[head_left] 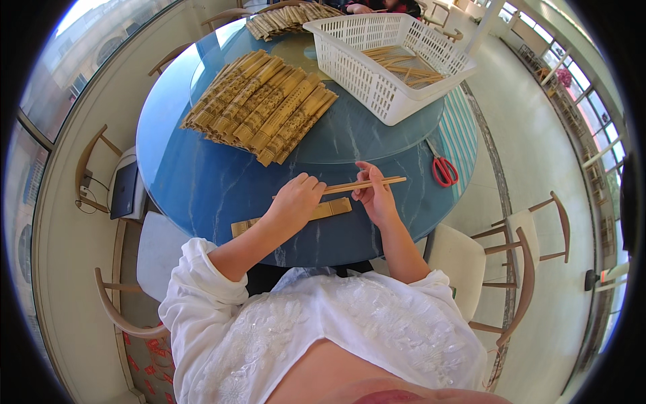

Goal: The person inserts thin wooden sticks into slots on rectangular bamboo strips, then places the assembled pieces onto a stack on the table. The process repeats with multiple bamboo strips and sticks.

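Note:
A pair of wooden chopsticks (338,188) lies level above the near side of the blue round table. My left hand (296,200) is closed around their left part, and its fingers hide most of that end. My right hand (374,197) holds them nearer the right end between thumb and fingers, the index finger raised. Under my left wrist, a flat tan patterned paper sleeve (331,208) rests on the tabletop, partly covered by the forearm. Beyond my hands is a stacked pile of similar tan patterned sleeves (259,108), whose contents I cannot make out.
A white plastic basket (367,101) with loose chopsticks (404,66) stands on the glass turntable (377,145). Red-handled scissors (444,171) lie at the table's right edge. More sleeves (289,19) sit at the far side, near another person's hand (359,9). Chairs (457,262) surround the table.

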`<state>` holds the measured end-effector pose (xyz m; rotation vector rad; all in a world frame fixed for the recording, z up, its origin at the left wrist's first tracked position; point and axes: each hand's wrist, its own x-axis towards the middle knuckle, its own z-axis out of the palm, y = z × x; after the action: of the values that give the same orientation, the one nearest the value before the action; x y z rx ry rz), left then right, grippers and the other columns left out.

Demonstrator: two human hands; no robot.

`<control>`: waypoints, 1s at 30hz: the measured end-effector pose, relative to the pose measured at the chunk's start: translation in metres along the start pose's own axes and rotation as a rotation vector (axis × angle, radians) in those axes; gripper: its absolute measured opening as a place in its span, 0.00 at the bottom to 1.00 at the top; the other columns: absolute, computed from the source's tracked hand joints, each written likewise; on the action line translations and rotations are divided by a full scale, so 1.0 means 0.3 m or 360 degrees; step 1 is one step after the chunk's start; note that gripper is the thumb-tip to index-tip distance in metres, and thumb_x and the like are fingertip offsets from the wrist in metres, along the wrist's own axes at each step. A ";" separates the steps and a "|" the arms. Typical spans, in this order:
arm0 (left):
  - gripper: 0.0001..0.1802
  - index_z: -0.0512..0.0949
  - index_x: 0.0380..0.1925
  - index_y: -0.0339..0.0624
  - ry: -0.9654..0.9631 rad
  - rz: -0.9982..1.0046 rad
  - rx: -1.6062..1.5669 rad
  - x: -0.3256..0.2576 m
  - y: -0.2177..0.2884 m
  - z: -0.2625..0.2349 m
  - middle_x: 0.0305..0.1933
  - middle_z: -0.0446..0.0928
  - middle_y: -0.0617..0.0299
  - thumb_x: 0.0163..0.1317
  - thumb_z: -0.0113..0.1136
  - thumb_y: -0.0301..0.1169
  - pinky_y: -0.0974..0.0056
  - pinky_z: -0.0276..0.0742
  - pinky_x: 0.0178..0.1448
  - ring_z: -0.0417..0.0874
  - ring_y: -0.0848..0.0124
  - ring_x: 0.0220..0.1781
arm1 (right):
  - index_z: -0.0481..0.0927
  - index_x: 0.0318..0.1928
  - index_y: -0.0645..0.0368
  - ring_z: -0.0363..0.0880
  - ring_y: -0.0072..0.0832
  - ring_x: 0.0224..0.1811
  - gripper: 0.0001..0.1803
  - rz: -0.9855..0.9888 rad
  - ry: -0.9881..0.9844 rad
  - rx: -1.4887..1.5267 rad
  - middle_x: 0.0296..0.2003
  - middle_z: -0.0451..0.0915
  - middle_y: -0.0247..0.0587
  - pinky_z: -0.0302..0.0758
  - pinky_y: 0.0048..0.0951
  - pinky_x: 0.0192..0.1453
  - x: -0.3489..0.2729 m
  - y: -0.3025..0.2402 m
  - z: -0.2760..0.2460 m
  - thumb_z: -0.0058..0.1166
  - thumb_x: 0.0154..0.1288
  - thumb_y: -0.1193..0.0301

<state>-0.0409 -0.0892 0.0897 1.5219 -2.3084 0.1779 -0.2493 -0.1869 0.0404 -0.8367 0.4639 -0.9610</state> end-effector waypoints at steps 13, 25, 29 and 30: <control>0.22 0.80 0.53 0.37 0.0389 -0.0025 -0.0029 -0.117 0.102 -0.061 0.44 0.75 0.60 0.54 0.63 0.24 0.63 0.76 0.52 0.76 0.64 0.46 | 0.80 0.42 0.63 0.83 0.27 0.34 0.10 -0.0090 -0.0009 -0.0120 0.37 0.79 0.41 0.85 0.31 0.40 -0.138 -0.052 -0.042 0.53 0.76 0.68; 0.21 0.83 0.49 0.43 0.0199 -0.0492 -0.0334 -0.345 0.023 0.057 0.56 0.79 0.59 0.55 0.71 0.35 0.55 0.72 0.65 0.77 0.57 0.61 | 0.79 0.44 0.61 0.75 0.22 0.28 0.16 -0.0456 0.0656 0.0003 0.33 0.79 0.40 0.73 0.23 0.31 -0.223 -0.231 -0.260 0.52 0.77 0.59; 0.22 0.82 0.53 0.43 0.0205 -0.0620 -0.0286 -0.356 -0.014 0.070 0.58 0.79 0.58 0.57 0.70 0.35 0.54 0.71 0.67 0.75 0.56 0.64 | 0.79 0.43 0.60 0.74 0.21 0.28 0.16 -0.0474 0.0636 0.0005 0.32 0.79 0.38 0.72 0.22 0.30 -0.235 -0.238 -0.307 0.51 0.77 0.59; 0.20 0.82 0.52 0.42 0.0205 -0.0621 -0.0300 -0.354 -0.026 0.067 0.56 0.80 0.57 0.59 0.68 0.33 0.54 0.71 0.67 0.75 0.56 0.64 | 0.79 0.43 0.60 0.74 0.21 0.27 0.16 -0.0468 0.0639 -0.0012 0.31 0.79 0.38 0.71 0.22 0.30 -0.235 -0.239 -0.313 0.51 0.77 0.59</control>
<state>-0.0016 -0.0069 0.0311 1.7656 -1.8305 -0.0432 -0.3869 -0.1869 0.0393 -0.7303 0.7012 -1.4116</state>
